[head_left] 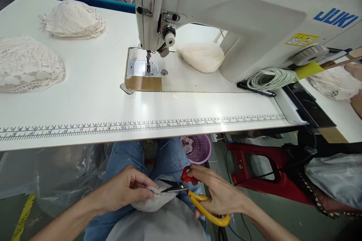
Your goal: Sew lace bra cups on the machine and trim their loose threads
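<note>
Over the lap, my left hand (pixel 132 189) pinches the edge of a small whitish fabric piece (pixel 152 202) between thumb and fingers. My right hand (pixel 216 190) grips scissors (pixel 207 212) with one red and one yellow handle. The scissor blades are parted, pointing left, with their tips at the fabric edge beside my left fingertips. Part of the fabric hangs below the blades.
A white sewing machine (pixel 249 15) stands on the white table (pixel 93 107). Two stacks of lace pieces (pixel 73 20) lie at the left, and a cream pad (pixel 202 57) lies under the machine arm. Below are a purple basket (pixel 202 150) and a red stool (pixel 263 186).
</note>
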Motion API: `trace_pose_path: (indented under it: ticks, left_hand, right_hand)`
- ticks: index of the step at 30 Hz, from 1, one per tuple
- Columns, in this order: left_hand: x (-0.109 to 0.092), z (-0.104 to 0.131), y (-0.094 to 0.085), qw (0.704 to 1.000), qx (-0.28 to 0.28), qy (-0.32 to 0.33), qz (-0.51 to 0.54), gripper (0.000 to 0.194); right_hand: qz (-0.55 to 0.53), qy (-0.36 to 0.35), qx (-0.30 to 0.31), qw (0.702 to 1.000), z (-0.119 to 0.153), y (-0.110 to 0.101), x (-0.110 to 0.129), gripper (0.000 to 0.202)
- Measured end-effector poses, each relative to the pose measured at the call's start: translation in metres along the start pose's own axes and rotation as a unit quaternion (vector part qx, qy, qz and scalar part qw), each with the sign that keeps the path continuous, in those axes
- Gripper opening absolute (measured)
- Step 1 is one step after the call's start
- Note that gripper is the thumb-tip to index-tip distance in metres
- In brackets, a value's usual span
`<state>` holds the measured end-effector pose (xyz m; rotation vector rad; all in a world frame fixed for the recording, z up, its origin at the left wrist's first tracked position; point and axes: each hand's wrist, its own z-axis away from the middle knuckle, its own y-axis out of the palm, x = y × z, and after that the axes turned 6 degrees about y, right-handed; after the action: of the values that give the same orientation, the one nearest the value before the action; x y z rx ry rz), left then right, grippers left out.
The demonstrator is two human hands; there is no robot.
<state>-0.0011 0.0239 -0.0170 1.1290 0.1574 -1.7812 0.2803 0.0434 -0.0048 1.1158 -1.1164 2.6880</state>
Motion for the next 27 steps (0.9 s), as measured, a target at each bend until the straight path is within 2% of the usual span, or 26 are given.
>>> trace_pose_path:
  ticks: [6,16,27]
  left_hand:
    - [0.001,-0.002,0.003,1.000,-0.013,-0.006,0.005,0.030]
    - [-0.004,-0.003,0.003,0.999,-0.025,-0.014,-0.016,0.037]
    - [-0.005,-0.005,0.003,0.998,-0.044,-0.012,-0.036,0.040]
  right_hand:
    - [-0.029,-0.038,0.014,0.999,-0.009,0.006,-0.003,0.051]
    - [-0.037,-0.042,0.020,0.998,-0.012,0.005,-0.005,0.052]
    - [-0.019,-0.056,0.014,0.998,-0.016,0.007,-0.003,0.041]
